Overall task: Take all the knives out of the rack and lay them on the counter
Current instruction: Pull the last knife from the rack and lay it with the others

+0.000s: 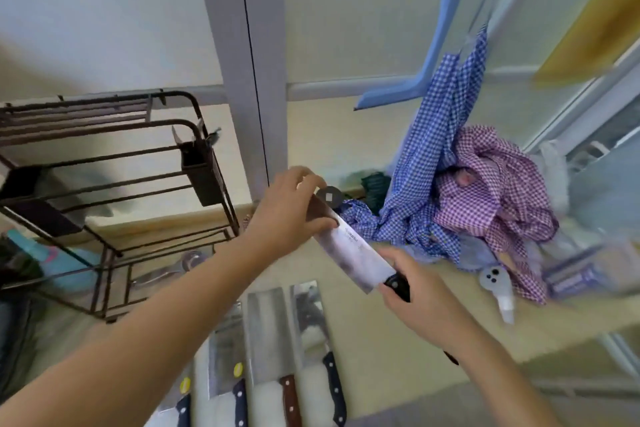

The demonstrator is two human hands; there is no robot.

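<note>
A broad cleaver (353, 250) with a black riveted handle is held above the counter (381, 340). My right hand (412, 291) grips its handle, and my left hand (294, 208) pinches the far end of its blade. Several other knives lie side by side on the counter near the front edge: a brown-handled cleaver (273, 333), a black-handled cleaver (313, 326) and a dark-handled knife (227, 360) with a yellow sticker. The dark wire rack (114, 180) stands at the left. I see no knife handles in it.
Blue and purple checked cloths (460, 194) are heaped at the back right. A grey-topped spray bottle (498, 291) lies on the counter before them. A blue squeegee (429, 55) hangs on the wall. A metal spoon (173, 267) lies beside the rack's base.
</note>
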